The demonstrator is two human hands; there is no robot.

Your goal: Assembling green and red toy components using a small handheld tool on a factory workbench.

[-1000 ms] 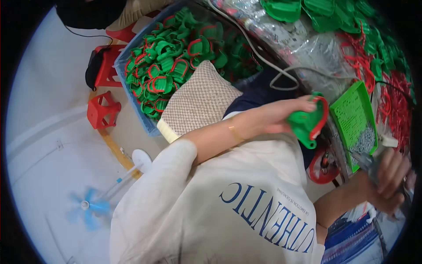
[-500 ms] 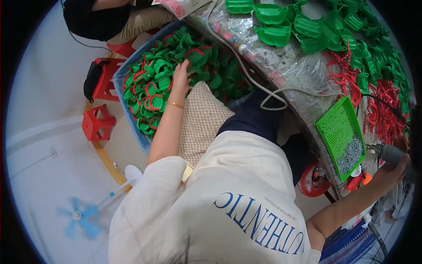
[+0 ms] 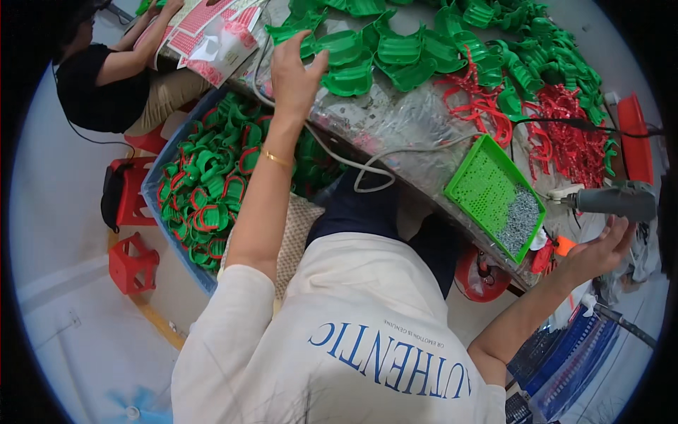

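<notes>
My left hand (image 3: 296, 79) is raised over the table's edge, thumb and fingers apart. Its fingertips come up to a curved green plastic piece (image 3: 305, 45); whether they touch it I cannot tell. More such green pieces (image 3: 347, 79) lie beside it. At the right, my right hand (image 3: 600, 253) has its fingers stretched out just below a grey electric screwdriver (image 3: 614, 201) and is not wrapped round it. The screwdriver lies level, its tip pointing left toward a green tray (image 3: 472, 178) with small metal screws (image 3: 519, 215) at one end.
Left of my legs stands a blue bin (image 3: 167, 225) full of green pieces with red straps. Red straps (image 3: 565, 120) pile up on the table, and a grey cable (image 3: 385, 157) loops over its edge. A person (image 3: 106, 85) sits at the far left near red stools (image 3: 134, 263).
My left hand has left the bin and moved up to the green pieces on the table. My right hand has loosened from the screwdriver and sits below it. The view has shifted.
</notes>
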